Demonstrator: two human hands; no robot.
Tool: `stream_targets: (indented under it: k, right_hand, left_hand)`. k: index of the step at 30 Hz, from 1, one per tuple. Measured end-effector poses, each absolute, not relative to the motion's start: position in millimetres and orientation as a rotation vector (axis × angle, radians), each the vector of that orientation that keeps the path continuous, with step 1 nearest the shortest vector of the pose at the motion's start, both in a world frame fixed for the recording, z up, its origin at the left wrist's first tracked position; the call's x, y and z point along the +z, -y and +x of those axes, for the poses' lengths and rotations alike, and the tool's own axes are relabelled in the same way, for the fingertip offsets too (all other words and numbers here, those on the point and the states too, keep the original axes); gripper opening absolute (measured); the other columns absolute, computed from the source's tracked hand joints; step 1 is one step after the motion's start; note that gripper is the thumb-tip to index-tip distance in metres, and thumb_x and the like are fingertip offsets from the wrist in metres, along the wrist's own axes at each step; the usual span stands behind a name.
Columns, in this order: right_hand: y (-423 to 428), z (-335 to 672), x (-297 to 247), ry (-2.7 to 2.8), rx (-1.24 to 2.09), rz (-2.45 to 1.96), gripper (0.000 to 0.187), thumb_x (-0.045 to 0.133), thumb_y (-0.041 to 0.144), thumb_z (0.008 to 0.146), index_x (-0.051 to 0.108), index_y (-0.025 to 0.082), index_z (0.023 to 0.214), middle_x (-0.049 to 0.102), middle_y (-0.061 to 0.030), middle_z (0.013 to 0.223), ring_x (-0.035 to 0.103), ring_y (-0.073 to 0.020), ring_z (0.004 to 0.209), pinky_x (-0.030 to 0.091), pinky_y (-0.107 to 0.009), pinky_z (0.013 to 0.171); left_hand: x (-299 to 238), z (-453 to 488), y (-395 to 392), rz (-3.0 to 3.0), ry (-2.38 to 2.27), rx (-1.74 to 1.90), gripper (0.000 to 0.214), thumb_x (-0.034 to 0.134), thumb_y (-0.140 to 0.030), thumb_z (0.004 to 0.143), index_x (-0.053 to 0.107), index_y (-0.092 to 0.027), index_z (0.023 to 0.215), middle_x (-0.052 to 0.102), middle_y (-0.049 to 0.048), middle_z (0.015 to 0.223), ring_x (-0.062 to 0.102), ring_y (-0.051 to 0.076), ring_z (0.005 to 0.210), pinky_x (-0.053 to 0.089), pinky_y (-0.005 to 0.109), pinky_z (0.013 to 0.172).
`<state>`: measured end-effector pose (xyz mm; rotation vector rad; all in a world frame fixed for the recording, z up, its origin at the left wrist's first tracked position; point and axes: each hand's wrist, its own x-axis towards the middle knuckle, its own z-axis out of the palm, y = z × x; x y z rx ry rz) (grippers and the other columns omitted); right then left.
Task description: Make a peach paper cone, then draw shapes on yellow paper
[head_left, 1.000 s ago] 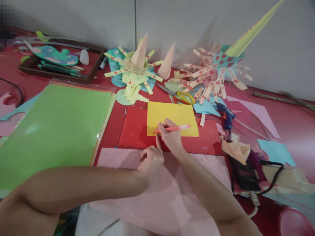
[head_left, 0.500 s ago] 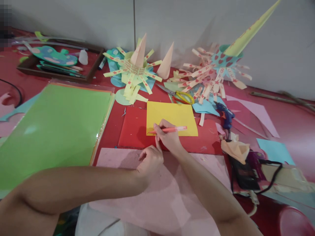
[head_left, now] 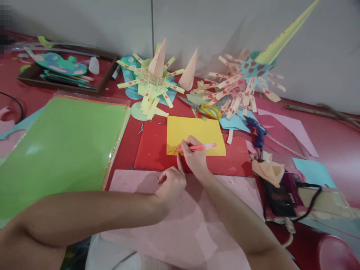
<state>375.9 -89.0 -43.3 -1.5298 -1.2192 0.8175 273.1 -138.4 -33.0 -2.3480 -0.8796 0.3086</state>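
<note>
My right hand [head_left: 195, 153] is closed around an orange-pink pen [head_left: 209, 146], its tip on a sheet of yellow paper [head_left: 199, 129] near the lower left. A thin curved red line runs from the paper's left edge to the tip. My left hand [head_left: 172, 182] holds nothing; its index finger stretches to the paper's lower edge, just below the pen tip, while the other fingers curl in. Under the yellow paper lies a flat red board [head_left: 152, 150]. Pink paper [head_left: 135, 183] is spread beneath my left hand and forearms.
Yellow-handled scissors [head_left: 210, 111] lie behind the paper. Fringed paper crafts with cones [head_left: 189, 71] stand along the wall. Green sheets [head_left: 67, 138] in clear plastic are at left, below a brown tray [head_left: 98, 90]. A blue glue gun [head_left: 260, 137] and a black device [head_left: 279, 198] sit at right.
The pen and my right hand have shifted slightly right along the yellow paper, and the curved red line has grown longer behind the tip. My left hand stays in place.
</note>
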Motion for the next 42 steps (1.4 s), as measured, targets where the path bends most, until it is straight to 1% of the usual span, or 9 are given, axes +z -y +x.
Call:
stream_targets:
  k: [4,8,13,15,19,25,32,36,42]
  right_hand:
    - [88,378,-42,1.197,0.802,-1.514,0.032,0.046,0.025,0.078,0.026,0.022,0.054,0.028,0.0069,0.049,0.038,-0.0077,0.046,0.034,-0.021,0.047]
    - [83,386,-39,1.148,0.641,-1.466,0.034,0.048,0.027,0.078,0.026,0.022,0.053,0.027,0.0072,0.049,0.029,-0.0078,0.046,0.031,-0.021,0.046]
    - [78,392,-38,1.142,0.647,-1.428,0.036,0.050,0.037,0.080,0.030,0.022,0.055,0.032,0.0068,0.050,0.033,-0.0077,0.045,0.033,-0.022,0.045]
    - [77,391,-38,1.190,0.738,-1.402,0.035,0.050,0.041,0.080,0.034,0.021,0.055,0.035,0.0064,0.050,0.038,-0.0079,0.045,0.036,-0.022,0.047]
    - [76,391,-40,1.292,0.956,-1.382,0.035,0.053,0.045,0.078,0.042,0.021,0.055,0.040,0.0065,0.044,0.047,-0.0092,0.046,0.040,-0.023,0.050]
    - [71,396,-45,1.250,1.092,-1.342,0.036,0.051,0.048,0.078,0.044,0.021,0.055,0.038,0.0087,0.038,0.040,-0.0069,0.036,0.039,-0.023,0.045]
    - [72,395,-39,1.315,1.096,-1.384,0.035,0.057,0.041,0.076,0.040,0.021,0.053,0.044,0.0070,0.040,0.045,-0.0082,0.041,0.041,-0.023,0.050]
    - [72,395,-38,1.334,1.085,-1.386,0.035,0.055,0.038,0.078,0.040,0.021,0.052,0.043,0.0069,0.040,0.044,-0.0081,0.042,0.039,-0.022,0.049]
    - [71,396,-43,1.343,1.097,-1.369,0.035,0.054,0.037,0.079,0.038,0.021,0.052,0.041,0.0076,0.039,0.041,-0.0077,0.040,0.037,-0.022,0.048]
  left_hand:
    - [-34,273,139,-2.379,0.937,0.243,0.046,0.031,0.001,0.068,0.059,-0.003,0.104,0.049,0.0006,0.044,0.045,0.014,0.037,0.034,0.023,0.036]
    - [-30,274,138,-2.395,0.935,0.195,0.040,0.034,0.002,0.073,0.062,-0.003,0.101,0.055,0.0044,0.053,0.050,0.015,0.046,0.039,0.025,0.043]
    - [-27,276,134,-2.446,0.911,-0.019,0.040,0.031,0.003,0.075,0.065,-0.004,0.095,0.063,0.0145,0.091,0.059,0.017,0.076,0.047,0.028,0.065]
    - [-28,276,134,-2.424,0.904,0.038,0.041,0.029,0.001,0.076,0.064,-0.005,0.096,0.063,0.0156,0.097,0.059,0.018,0.082,0.047,0.028,0.068]
    - [-30,276,136,-2.416,0.925,0.116,0.042,0.029,0.000,0.077,0.064,-0.004,0.098,0.065,0.0174,0.099,0.061,0.020,0.087,0.049,0.031,0.071]
    - [-33,276,137,-2.325,0.869,0.099,0.040,0.029,0.001,0.076,0.060,0.007,0.102,0.066,0.0234,0.093,0.063,0.022,0.075,0.050,0.032,0.066]
    - [-30,277,135,-2.373,0.889,0.104,0.043,0.027,0.003,0.075,0.063,0.004,0.098,0.067,0.0211,0.091,0.064,0.021,0.075,0.051,0.031,0.065]
    - [-28,277,135,-2.365,0.871,0.102,0.042,0.027,0.003,0.075,0.062,0.007,0.098,0.066,0.0232,0.091,0.064,0.022,0.074,0.051,0.032,0.065]
    - [-28,277,135,-2.354,0.862,0.122,0.044,0.026,0.004,0.075,0.063,0.004,0.099,0.067,0.0203,0.091,0.064,0.021,0.074,0.051,0.031,0.065]
